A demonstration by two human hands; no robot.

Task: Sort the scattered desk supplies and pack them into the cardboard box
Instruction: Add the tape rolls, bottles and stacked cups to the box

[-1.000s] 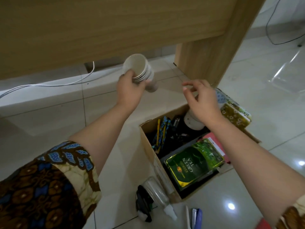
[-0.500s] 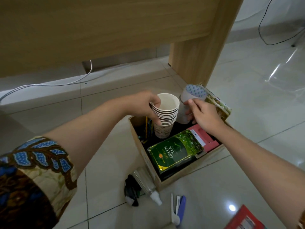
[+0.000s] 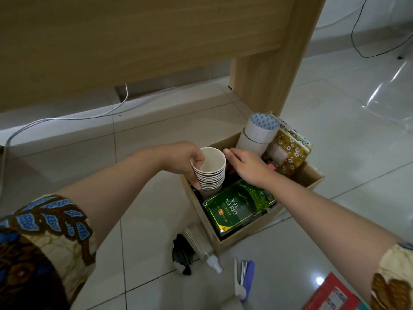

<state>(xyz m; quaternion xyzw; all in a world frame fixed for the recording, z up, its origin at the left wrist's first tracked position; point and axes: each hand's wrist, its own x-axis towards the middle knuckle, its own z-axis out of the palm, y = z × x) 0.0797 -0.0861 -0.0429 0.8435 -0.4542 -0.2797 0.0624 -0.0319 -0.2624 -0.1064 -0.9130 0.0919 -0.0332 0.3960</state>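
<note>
A cardboard box [image 3: 243, 234] stands on the tiled floor by the desk leg. My left hand [image 3: 185, 159] grips a stack of paper cups [image 3: 210, 171], upright, its base down inside the box's left side. My right hand [image 3: 245, 165] reaches into the box beside the cups, fingers spread among the contents; I cannot tell if it holds anything. In the box lie a green tea pack [image 3: 239, 205], white tape rolls [image 3: 259, 133] and a floral notebook [image 3: 288, 151].
On the floor in front of the box lie a clear bottle with a white cap [image 3: 201, 247], a black item [image 3: 181, 253], a white and blue stapler-like tool [image 3: 244, 278] and a red booklet [image 3: 330, 296]. A wooden desk leg [image 3: 263, 81] rises behind. A white cable [image 3: 67, 118] runs at left.
My left hand brought the cup stack from up near the desk down into the box. My right hand moved off the tape rolls and lower into the box beside the cups.
</note>
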